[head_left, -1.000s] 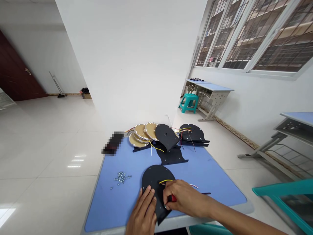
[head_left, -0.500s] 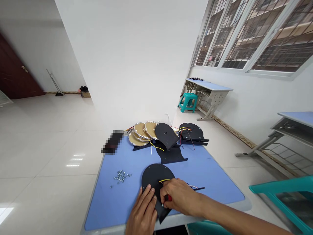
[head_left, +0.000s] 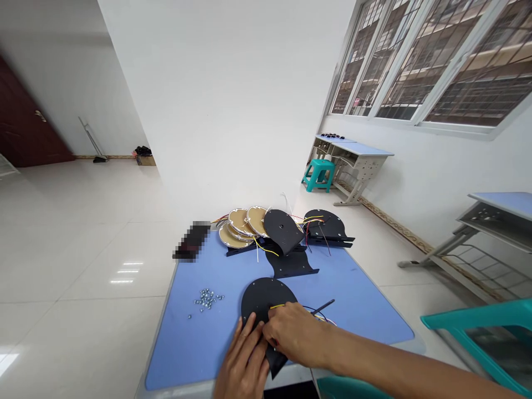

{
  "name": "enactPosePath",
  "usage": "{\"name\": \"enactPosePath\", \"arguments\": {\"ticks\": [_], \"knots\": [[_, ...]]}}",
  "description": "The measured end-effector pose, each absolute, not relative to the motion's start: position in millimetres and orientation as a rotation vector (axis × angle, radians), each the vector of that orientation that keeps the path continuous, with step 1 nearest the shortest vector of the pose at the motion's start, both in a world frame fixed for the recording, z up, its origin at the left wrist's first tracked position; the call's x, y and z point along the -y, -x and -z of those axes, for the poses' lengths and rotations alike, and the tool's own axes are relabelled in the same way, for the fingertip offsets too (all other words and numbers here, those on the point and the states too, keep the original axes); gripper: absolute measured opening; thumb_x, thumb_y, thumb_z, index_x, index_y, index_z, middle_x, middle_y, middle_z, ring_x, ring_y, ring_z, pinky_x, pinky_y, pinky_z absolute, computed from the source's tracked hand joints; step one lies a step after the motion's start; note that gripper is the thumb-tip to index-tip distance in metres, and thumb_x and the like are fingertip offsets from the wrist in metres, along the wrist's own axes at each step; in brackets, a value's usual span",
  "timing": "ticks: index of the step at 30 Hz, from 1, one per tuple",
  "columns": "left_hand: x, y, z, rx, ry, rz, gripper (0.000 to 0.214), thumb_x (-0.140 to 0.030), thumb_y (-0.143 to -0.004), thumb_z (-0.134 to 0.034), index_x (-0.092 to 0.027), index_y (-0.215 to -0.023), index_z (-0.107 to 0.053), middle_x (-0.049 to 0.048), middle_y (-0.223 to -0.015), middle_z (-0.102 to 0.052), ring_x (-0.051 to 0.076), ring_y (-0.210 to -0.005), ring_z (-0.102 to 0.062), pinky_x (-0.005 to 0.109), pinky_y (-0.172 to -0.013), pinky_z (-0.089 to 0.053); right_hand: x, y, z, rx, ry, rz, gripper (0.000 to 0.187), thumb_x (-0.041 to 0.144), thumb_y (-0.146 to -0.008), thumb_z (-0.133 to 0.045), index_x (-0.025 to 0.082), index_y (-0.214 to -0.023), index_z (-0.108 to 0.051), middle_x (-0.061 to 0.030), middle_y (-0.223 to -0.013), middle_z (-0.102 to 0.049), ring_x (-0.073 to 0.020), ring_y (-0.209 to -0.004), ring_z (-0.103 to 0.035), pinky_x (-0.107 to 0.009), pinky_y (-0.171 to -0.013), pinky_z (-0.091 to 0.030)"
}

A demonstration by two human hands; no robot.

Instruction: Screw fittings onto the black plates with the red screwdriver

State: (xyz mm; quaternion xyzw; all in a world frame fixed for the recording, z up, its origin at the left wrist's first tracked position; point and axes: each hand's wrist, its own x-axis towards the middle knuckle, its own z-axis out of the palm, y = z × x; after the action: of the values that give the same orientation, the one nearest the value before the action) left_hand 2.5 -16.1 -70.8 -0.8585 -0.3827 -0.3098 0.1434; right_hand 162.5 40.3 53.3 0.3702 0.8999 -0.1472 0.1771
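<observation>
A black metal plate (head_left: 266, 293) with a rounded end lies flat at the table's near side. My left hand (head_left: 246, 354) rests on its lower left part, fingers stretched out and pressing it down. Over the plate's right side, my right hand (head_left: 293, 332) is closed in a fist around a screwdriver, which the fingers now hide. A yellow wire (head_left: 277, 306) shows at the plate beside that hand. Beyond the knuckles, a thin dark rod (head_left: 323, 307) sticks up at a slant near several wires. Small silver screws (head_left: 206, 299) are heaped left of the plate.
Across the blue table's (head_left: 195, 349) far edge lie round tan discs (head_left: 239, 221), a black rounded plate (head_left: 284, 228) and more black plates with wires (head_left: 326, 224). A blurred dark object (head_left: 192, 241) sits at the back left. A teal stool (head_left: 469, 332) stands right.
My right hand has turned and shifted slightly left, covering the red handle that showed before. The dark rod has swung from nearly level to a slant. My left hand stays put.
</observation>
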Motion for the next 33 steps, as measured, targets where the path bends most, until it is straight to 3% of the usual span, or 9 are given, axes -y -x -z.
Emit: {"name": "enactPosePath", "arguments": {"ticks": [8,15,23,28,33], "knots": [[19.3,-2.8,63.6,1.046,2.516,0.997,0.028,-0.005,-0.082,-0.051,-0.014,-0.104,-0.066,0.0083,-0.111,-0.074,0.027,-0.116,-0.064,0.045,-0.097,-0.056,-50.1,-156.4,-58.9,-2.467,-1.081,0.468,0.017,0.013,-0.080,-0.063,0.021,-0.088,-0.076,-0.0080,-0.094,-0.076,-0.0259,-0.090,-0.071,-0.029,-0.067,-0.048],[21.5,-2.1,59.0,1.036,2.538,1.050,0.029,-0.001,-0.077,-0.050,-0.017,-0.096,-0.066,0.0073,-0.108,-0.075,0.028,-0.118,-0.062,0.048,-0.097,-0.055,-62.6,-156.6,-58.7,-2.388,-1.131,0.650,0.018,0.014,-0.072,-0.068,0.027,-0.082,-0.076,0.0032,-0.067,-0.074,-0.0164,-0.078,-0.070,-0.021,-0.064,-0.045],[21.6,-4.5,52.5,1.192,2.642,1.192,0.030,-0.001,-0.072,-0.047,-0.020,-0.090,-0.063,0.0070,-0.101,-0.074,0.025,-0.115,-0.062,0.044,-0.094,-0.057,-64.9,-159.7,-53.0,-2.364,-1.167,0.704,0.019,0.017,-0.072,-0.068,0.025,-0.087,-0.076,0.0007,-0.071,-0.075,-0.0186,-0.085,-0.070,-0.023,-0.067,-0.045],[17.5,-7.1,52.8,1.456,2.784,1.260,0.025,-0.013,-0.081,-0.060,-0.023,-0.103,-0.065,0.0050,-0.100,-0.072,0.024,-0.111,-0.062,0.039,-0.089,-0.059,-64.4,-158.9,-55.5,-2.353,-1.178,0.698,0.021,0.019,-0.070,-0.071,0.023,-0.090,-0.076,-0.0013,-0.073,-0.076,-0.0214,-0.088,-0.069,-0.025,-0.068,-0.045],[12.8,-14.1,61.1,1.674,2.762,1.339,0.017,-0.014,-0.078,-0.070,-0.028,-0.088,-0.071,0.0015,-0.092,-0.072,0.024,-0.104,-0.062,0.039,-0.086,-0.058,-62.3,-161.3,-51.8,-2.365,-1.211,0.713,0.017,0.019,-0.070,-0.071,0.020,-0.086,-0.075,-0.0035,-0.070,-0.075,-0.0233,-0.088,-0.069,-0.027,-0.069,-0.045]]}}
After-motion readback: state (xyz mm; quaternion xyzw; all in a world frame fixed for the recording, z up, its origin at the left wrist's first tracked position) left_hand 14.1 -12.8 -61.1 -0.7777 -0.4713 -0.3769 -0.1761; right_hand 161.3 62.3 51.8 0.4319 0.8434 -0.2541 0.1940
